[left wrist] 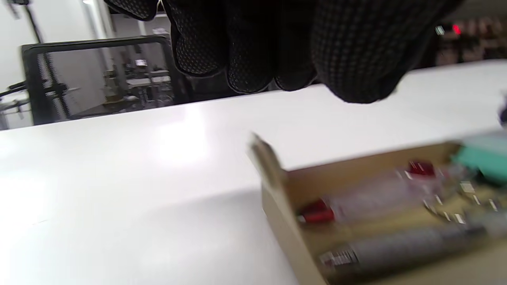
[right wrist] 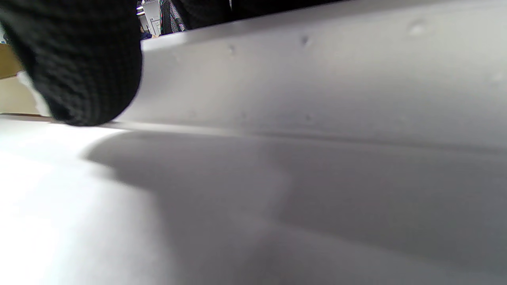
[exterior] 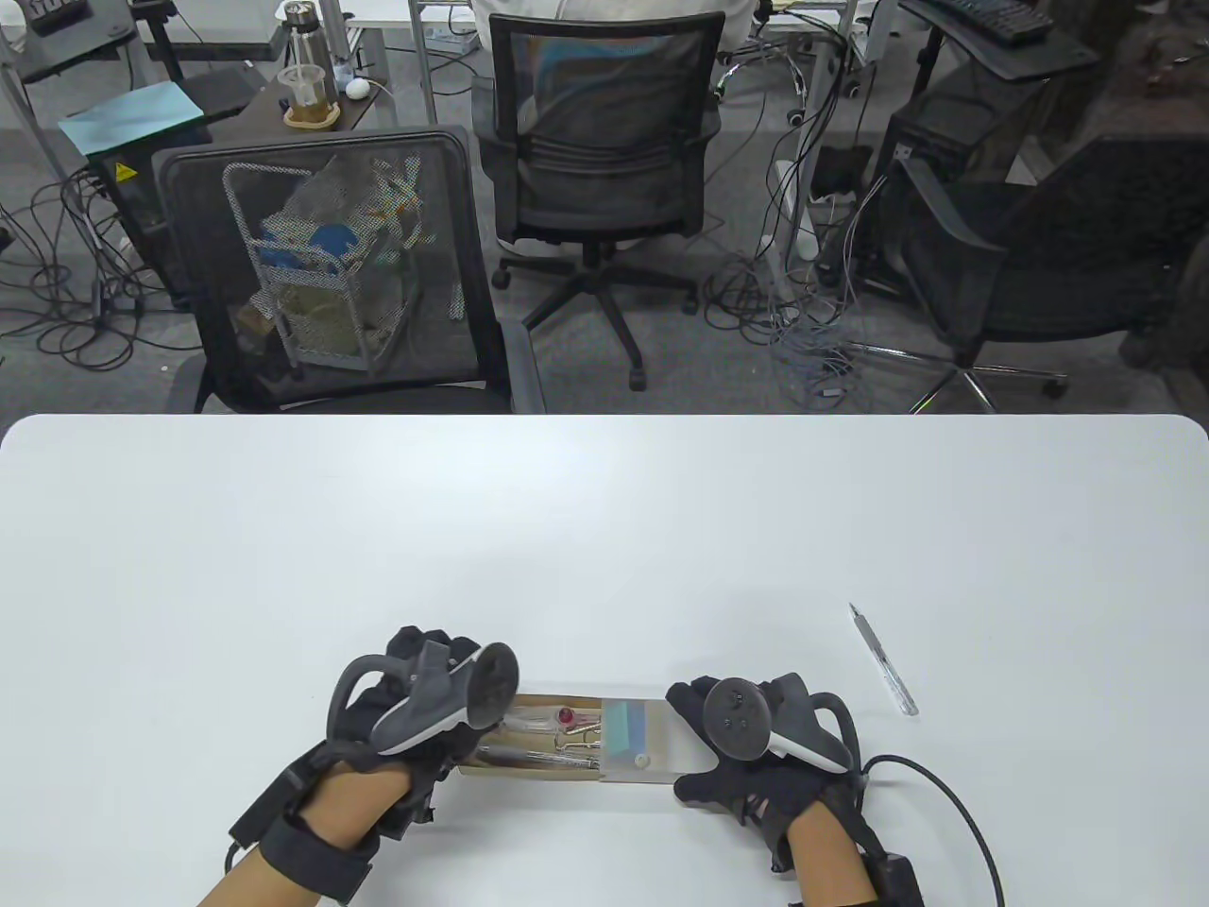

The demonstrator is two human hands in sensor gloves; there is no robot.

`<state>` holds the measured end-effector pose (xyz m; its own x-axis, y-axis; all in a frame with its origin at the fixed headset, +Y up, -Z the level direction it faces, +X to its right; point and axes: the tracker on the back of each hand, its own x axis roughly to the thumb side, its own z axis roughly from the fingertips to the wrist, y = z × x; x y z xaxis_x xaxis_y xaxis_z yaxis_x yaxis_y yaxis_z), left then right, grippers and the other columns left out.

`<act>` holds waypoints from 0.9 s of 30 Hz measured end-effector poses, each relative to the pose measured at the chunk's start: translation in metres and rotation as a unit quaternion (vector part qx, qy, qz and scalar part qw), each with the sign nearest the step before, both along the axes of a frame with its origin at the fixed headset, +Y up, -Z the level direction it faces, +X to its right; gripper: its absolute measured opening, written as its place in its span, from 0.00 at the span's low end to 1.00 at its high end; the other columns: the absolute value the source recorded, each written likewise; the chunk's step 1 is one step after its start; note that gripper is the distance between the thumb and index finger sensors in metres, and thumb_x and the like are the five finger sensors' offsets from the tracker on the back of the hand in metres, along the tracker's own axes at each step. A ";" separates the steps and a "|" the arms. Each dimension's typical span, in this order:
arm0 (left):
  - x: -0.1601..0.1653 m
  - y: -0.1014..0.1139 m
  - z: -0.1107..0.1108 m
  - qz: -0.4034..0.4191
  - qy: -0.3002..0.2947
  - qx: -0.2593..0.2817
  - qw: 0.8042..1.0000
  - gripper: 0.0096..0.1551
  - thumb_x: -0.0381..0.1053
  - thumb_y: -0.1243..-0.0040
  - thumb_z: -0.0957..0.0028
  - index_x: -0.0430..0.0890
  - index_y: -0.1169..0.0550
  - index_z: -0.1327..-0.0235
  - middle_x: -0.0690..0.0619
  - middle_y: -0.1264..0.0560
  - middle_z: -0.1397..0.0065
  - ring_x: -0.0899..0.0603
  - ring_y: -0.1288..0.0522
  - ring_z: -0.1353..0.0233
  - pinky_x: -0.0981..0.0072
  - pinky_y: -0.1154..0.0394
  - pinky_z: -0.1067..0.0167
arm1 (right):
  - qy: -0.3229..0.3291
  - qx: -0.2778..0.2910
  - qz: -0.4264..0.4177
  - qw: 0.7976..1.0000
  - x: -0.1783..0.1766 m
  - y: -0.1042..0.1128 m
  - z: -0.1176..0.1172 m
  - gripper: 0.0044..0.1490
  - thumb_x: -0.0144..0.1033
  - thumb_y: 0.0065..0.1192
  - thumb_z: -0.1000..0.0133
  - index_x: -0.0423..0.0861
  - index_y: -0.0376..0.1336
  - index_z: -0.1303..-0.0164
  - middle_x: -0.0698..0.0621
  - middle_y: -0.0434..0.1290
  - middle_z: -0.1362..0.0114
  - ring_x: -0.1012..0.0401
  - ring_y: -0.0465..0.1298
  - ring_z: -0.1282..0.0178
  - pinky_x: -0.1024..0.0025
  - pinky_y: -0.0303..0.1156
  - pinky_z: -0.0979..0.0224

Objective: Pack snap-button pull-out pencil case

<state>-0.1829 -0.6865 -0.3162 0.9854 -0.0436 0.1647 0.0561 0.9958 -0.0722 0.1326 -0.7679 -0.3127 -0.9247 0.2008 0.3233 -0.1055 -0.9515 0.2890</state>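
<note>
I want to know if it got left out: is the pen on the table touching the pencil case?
Apart. The table view shows the pen lying alone on the white table, bare tabletop and the right hand between it and the pencil case.

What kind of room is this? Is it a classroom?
It looks more like an office or a lab workroom. Past the white table stand black mesh office chairs, cables lie tangled on the grey floor, and a keyboard sits on a desk at the far right.
</note>
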 end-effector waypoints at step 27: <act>-0.105 -0.028 0.010 0.169 0.150 0.077 0.971 0.56 0.72 0.38 0.63 0.67 0.48 0.20 0.60 0.51 0.11 0.39 0.54 0.09 0.31 0.61 0.18 | -0.027 0.028 -0.053 0.998 0.011 0.020 0.003 0.61 0.68 0.69 0.61 0.58 0.48 0.20 0.51 0.53 0.13 0.46 0.56 0.16 0.38 0.49 0.19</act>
